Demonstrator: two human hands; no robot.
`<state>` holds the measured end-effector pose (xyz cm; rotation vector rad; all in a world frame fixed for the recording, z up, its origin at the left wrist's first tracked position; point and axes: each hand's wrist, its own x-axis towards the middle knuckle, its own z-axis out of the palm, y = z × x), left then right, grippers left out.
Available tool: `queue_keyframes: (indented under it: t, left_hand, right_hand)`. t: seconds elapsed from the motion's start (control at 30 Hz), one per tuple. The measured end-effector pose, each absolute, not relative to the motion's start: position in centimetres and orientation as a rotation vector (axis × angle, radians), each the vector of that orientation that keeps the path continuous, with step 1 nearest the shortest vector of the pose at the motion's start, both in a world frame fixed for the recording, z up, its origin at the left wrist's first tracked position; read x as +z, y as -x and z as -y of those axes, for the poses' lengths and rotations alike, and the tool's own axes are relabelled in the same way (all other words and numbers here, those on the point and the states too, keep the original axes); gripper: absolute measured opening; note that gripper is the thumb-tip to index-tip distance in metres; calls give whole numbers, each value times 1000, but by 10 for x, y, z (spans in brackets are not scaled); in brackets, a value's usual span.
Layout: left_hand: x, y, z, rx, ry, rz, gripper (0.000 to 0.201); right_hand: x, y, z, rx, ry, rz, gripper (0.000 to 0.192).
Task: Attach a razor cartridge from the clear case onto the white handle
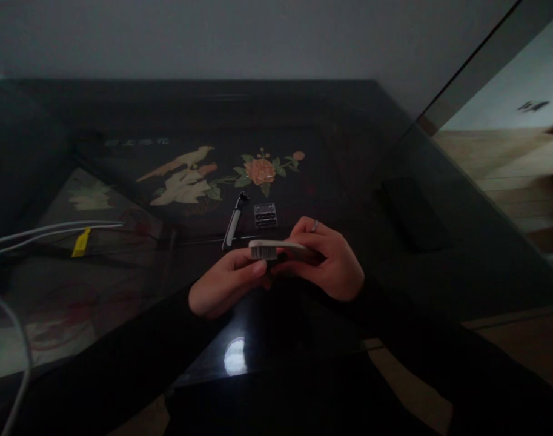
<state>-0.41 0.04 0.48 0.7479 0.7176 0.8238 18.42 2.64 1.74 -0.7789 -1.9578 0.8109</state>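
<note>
My right hand [333,260] is closed around the handle of a white toothbrush [285,244], whose grey bristles point down. A ring shows on one of its fingers. Just under the bristles, my left hand [231,278] is closed in a pinch on a small dark piece [271,263], mostly hidden by the brush and fingers. Beyond the hands, a razor handle [233,225] in grey and black lies slanted on the glass-topped table [349,151]. To its right is a small clear case [265,215] with dark razor cartridges in it.
White cables [53,231] with a yellow tag [81,243] run along the left side. A dark flat object [412,213] lies on the right of the table. Beneath the glass there is a picture of birds and flowers [260,171]. A wall [189,39] stands behind.
</note>
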Motion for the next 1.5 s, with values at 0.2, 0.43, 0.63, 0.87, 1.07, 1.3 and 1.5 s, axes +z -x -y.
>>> queue_keyframes:
  t: [0.2, 0.43, 0.63, 0.87, 1.07, 1.3, 1.5]
  left_hand:
    - [5, 3, 0, 803, -761, -708, 38]
    - [6, 2, 0, 821, -825, -719, 41]
    - [6, 5, -2, 920, -872, -709, 39]
    - [10, 9, -12, 1210, -829, -821, 43]
    - [10, 12, -17, 1373, -790, -820, 42]
    - [9, 10, -15, 1405, -758, -807, 38]
    - [9, 10, -15, 1384, -758, -825, 40]
  right_hand:
    - [19, -184, -25, 812, 768, 1944, 5]
    - [19, -184, -24, 793, 759, 1956, 4]
    - [23, -187, -23, 844, 879, 1938, 25]
    - [21, -187, -27, 857, 927, 1991, 46]
    - [18, -186, -24, 1031, 1010, 1970, 47]
    - [16, -186, -25, 1019, 992, 2010, 44]
    - [14, -185, -26, 1031, 1009, 1998, 44]
